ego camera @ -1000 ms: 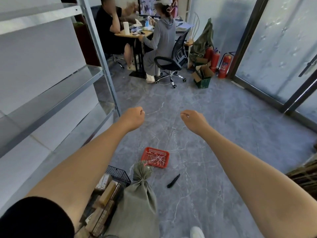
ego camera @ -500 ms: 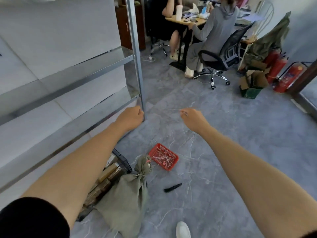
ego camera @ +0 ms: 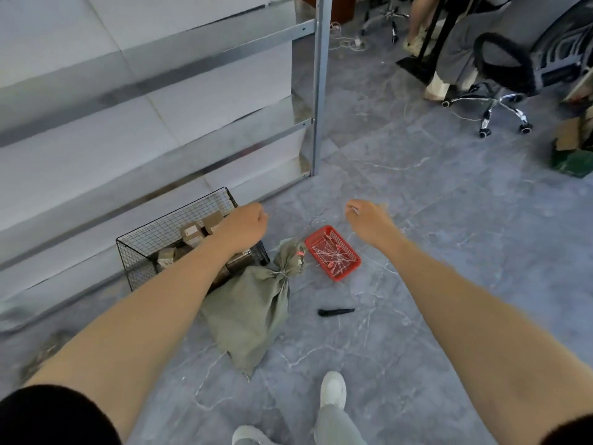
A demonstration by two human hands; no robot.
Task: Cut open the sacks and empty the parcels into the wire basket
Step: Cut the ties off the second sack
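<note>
On the grey floor, left forearm hides part of wire basket.

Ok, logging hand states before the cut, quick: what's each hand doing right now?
Left hand: closed in a fist, nothing visible in it, above the wire basket.
Right hand: fingers curled, apparently empty.

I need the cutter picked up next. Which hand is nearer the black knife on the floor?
Right, though neither is close. The right hand hovers above-right of the knife; the left hand is over the wire basket.
</note>
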